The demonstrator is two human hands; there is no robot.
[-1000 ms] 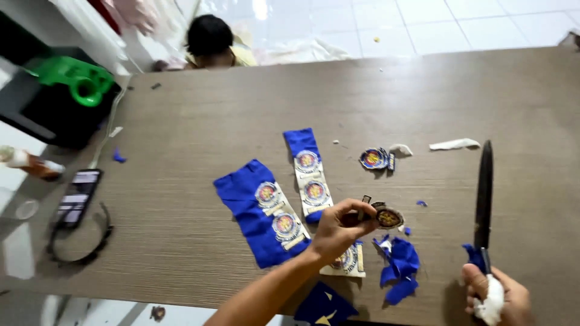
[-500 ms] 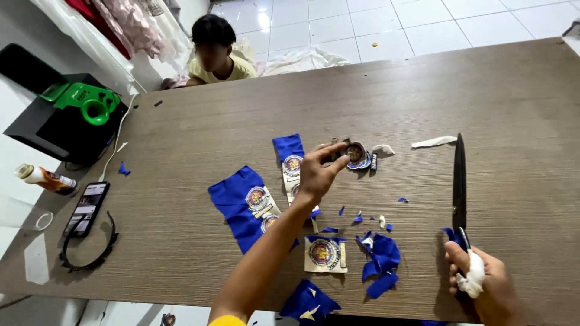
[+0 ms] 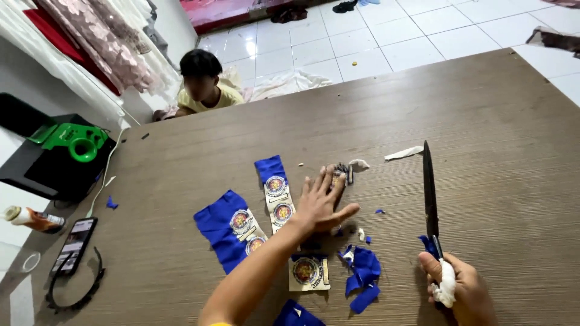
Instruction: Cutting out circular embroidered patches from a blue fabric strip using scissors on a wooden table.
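My left hand point(image 3: 322, 202) is spread flat above the wooden table point(image 3: 471, 133), fingers apart, over a small round badge point(image 3: 340, 173) and beside a narrow blue fabric strip with round emblems point(image 3: 275, 192). A wider blue fabric piece with emblems point(image 3: 232, 228) lies to its left. A cut square patch with an emblem point(image 3: 308, 272) sits below my wrist. My right hand point(image 3: 457, 288) grips the cloth-wrapped handle of long black scissors point(image 3: 429, 193), whose closed blades point away from me. Blue fabric scraps point(image 3: 362, 271) lie between my hands.
A white scrap point(image 3: 405, 153) lies past the scissors. At the left edge are a phone point(image 3: 74, 245), a black hairband point(image 3: 75, 296), a glue bottle point(image 3: 31, 218) and a green tape dispenser point(image 3: 74, 142). A person point(image 3: 202, 84) sits on the tiled floor beyond the table.
My left hand carried the round badge away from me, set it down near the white scrap and opened flat. The right hand kept hold of the scissors.
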